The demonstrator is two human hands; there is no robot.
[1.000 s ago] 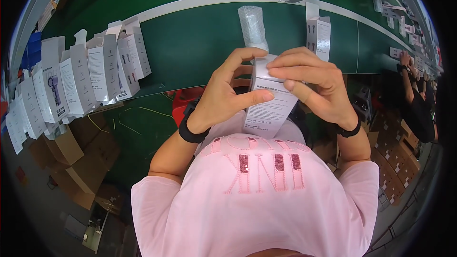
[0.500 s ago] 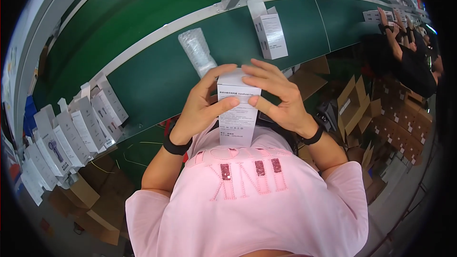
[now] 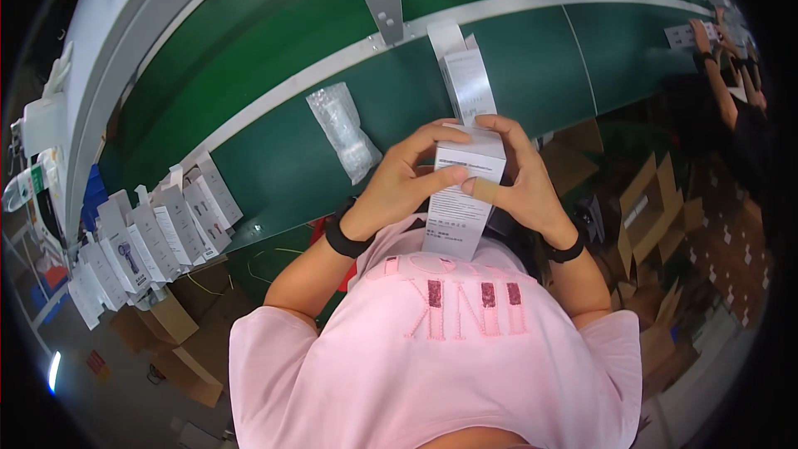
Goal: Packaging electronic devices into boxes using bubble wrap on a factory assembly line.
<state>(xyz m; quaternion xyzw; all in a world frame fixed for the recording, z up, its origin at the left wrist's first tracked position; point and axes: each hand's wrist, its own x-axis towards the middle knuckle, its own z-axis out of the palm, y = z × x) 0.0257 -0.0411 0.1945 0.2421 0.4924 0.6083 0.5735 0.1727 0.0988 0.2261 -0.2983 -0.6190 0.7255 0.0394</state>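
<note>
Between my two hands stands a white carton (image 3: 459,209) with dark print, its lower end near my pink shirt. My left hand (image 3: 407,183) grips it from the left, thumb on the printed face and fingers over the top end. On the other side my right hand (image 3: 525,179) is closed round it, thumb pressed near the upper edge and fingers curled along the top. The carton's top end looks closed. Just beyond it on the green bench lies another white carton (image 3: 470,83) with its flap raised. A bubble-wrapped item (image 3: 342,131) lies to the left of my hands.
Several white cartons with raised flaps (image 3: 158,237) stand in a row along the bench's left edge. A grey metal post (image 3: 376,0) rises at the bench's far rail. Open brown boxes (image 3: 652,212) are at the right and lower left. Another person's hands (image 3: 706,37) work at the far right.
The whole view has shifted, so the bench things appear elsewhere. My right hand's fingers, spread over the carton's top before, now curl closer along its right side.
</note>
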